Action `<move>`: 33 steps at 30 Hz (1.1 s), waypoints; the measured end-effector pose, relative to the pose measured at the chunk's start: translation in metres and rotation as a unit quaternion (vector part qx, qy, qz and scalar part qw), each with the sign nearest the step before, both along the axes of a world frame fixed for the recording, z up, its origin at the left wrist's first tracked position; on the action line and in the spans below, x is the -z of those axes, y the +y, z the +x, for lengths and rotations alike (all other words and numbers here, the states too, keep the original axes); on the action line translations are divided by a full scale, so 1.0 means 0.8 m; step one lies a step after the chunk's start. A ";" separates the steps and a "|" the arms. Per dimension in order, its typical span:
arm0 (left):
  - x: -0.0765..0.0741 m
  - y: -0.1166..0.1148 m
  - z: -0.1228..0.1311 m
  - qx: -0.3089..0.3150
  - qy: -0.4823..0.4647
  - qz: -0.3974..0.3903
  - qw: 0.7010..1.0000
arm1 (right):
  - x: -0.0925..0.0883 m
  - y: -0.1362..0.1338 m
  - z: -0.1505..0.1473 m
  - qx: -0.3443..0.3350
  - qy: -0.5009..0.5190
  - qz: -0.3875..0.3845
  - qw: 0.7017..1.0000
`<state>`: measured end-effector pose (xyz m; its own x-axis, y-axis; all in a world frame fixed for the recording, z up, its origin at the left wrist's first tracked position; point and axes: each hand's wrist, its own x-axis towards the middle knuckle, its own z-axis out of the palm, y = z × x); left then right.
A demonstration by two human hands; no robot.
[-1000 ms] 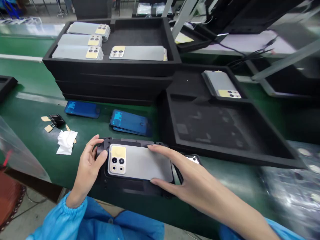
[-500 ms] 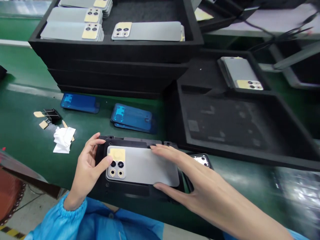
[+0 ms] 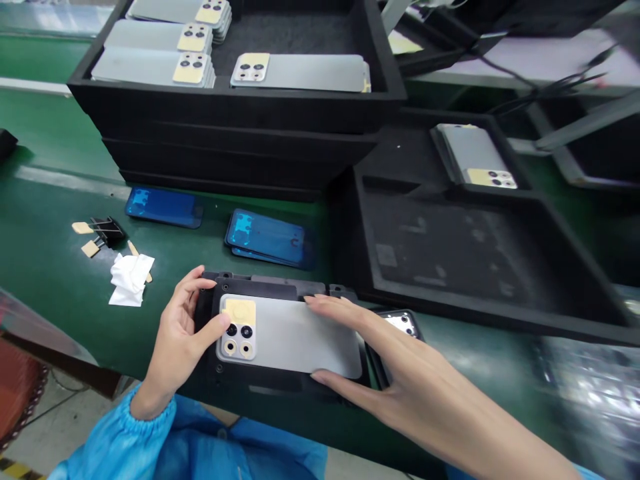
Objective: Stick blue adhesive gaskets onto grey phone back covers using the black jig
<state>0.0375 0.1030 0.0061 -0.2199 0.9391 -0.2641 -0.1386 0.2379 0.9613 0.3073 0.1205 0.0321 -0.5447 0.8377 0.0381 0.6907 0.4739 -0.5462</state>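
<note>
Head camera looks down on a silver back cover (image 3: 295, 337) lying flat in a black fixture (image 3: 260, 385) at the near edge of the green table (image 3: 45, 267). The left hand (image 3: 180, 337) wraps the fixture's left end, its thumb pressed on the cover beside the camera block. The right hand (image 3: 400, 373) spans the cover's right end, fingers on the far edge and thumb on the near edge, gripping it.

Just beyond lie two lots of blue film (image 3: 265, 237). Farther left are a white cloth (image 3: 129, 280) and a binder clip (image 3: 106, 230).

At the far side stands a stack of black trays (image 3: 235, 133). The top one holds three piles of covers (image 3: 150, 67) at its left and another pile (image 3: 305, 72) in its middle. To the right sits a wide tray (image 3: 475, 267), with a small pile (image 3: 475, 157) in its far compartment.
</note>
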 end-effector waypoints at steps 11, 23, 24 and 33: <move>0.007 -0.001 -0.001 -0.001 -0.001 0.012 1.000 | -0.002 0.001 -0.005 -0.006 -0.013 -0.002 1.000; 0.009 0.000 -0.003 0.003 0.016 0.017 1.000 | -0.010 0.004 -0.010 -0.013 -0.028 0.013 0.999; 0.010 0.000 -0.003 0.003 0.016 0.018 1.000 | -0.010 0.005 -0.010 -0.013 -0.029 0.015 0.999; 0.012 -0.001 -0.002 0.007 0.021 0.023 0.999 | -0.002 0.000 -0.009 -0.009 -0.033 0.043 0.999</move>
